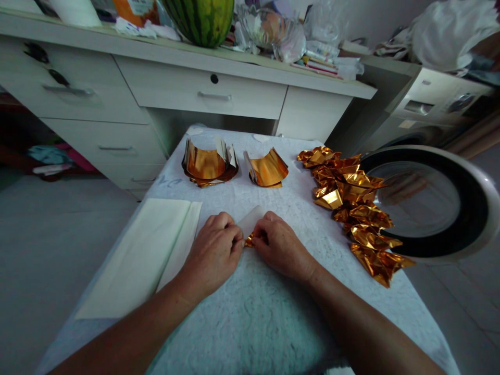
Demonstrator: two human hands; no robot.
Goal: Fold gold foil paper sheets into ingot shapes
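Foreground forearms (136, 332): left hand (216, 251) and right hand (282, 246) pinch gold foil (249, 240) (folding, I judge); the next move likely wants even tension.

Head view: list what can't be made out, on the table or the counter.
All in the head view:
Small gold foil piece: mostly hidden by the left hand and right hand.
Curved gold sheets: overlapping, too close-set to count.
Watermelon: top cut off by the upper edge.
White item: cut off by the bottom edge.
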